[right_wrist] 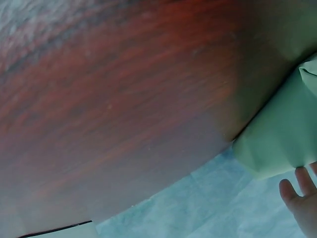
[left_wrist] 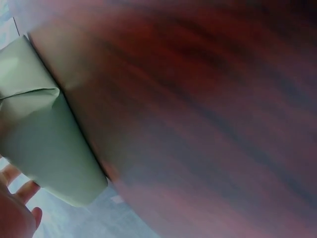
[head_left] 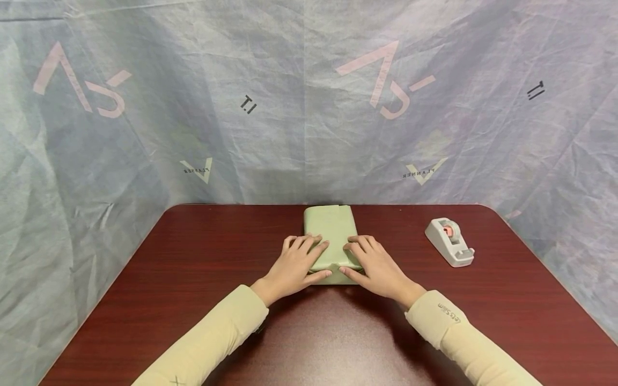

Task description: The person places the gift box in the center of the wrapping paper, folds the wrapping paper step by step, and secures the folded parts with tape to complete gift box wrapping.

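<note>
A box-shaped package in pale green wrapping paper [head_left: 332, 222] lies flat on the table, its long side running away from me. My left hand [head_left: 295, 268] rests on its left part, fingers spread over the top and thumb at the near end. On the opposite side my right hand [head_left: 382, 271] touches the top with its fingertips, its thumb also by the near end. A folded paper flap shows between the thumbs. Both wrist views catch the package's side, with a crease in the green paper [left_wrist: 54, 144] in the left one. Whatever is inside the paper is hidden.
A white tape dispenser [head_left: 446, 244] with a roll on an orange core stands to the right of the package. The dark red wooden table [head_left: 217, 236] ends at a grey printed cloth [head_left: 289, 150] behind and at both sides.
</note>
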Action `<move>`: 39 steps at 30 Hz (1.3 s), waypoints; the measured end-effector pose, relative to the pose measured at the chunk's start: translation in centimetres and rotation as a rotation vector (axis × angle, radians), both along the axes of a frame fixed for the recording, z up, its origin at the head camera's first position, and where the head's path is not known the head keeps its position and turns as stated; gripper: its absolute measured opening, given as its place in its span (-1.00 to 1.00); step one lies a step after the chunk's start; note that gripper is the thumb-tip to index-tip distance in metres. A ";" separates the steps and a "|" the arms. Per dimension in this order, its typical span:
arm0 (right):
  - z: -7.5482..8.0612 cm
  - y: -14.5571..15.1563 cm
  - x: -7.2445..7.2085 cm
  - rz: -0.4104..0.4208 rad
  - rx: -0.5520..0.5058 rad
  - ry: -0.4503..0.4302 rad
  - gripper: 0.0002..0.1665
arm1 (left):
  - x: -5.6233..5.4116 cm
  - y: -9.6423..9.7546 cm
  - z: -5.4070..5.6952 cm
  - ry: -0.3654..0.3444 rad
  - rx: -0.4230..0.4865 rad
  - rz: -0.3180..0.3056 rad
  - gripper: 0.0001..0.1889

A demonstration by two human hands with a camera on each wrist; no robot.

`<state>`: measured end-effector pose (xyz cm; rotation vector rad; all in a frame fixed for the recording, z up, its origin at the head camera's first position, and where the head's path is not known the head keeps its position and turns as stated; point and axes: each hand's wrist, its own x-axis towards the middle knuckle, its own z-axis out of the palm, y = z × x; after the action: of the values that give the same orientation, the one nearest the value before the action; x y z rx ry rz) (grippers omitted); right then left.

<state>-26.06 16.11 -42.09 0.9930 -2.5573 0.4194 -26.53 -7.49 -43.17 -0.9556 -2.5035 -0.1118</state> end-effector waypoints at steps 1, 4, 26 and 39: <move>0.0 0.0 0.0 -0.001 0.003 0.000 -0.52 | 0.0 0.0 0.0 0.003 -0.005 0.001 -0.31; 0.3 0.2 0.0 0.004 0.006 -0.008 -0.52 | 0.0 0.0 -0.1 -0.004 -0.011 0.003 -0.30; 2.2 12.0 -1.7 -0.417 -0.128 0.220 -0.68 | 0.4 0.2 -0.2 -0.059 -0.010 0.038 -0.29; 0.9 18.2 -0.2 -0.697 -0.078 -0.050 -0.62 | 0.4 0.3 -0.1 -0.169 0.002 0.046 -0.28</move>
<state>-26.22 34.29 -41.20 0.0286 -2.6917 0.3349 -26.11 -7.20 -43.27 -0.9214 -2.6768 -0.1881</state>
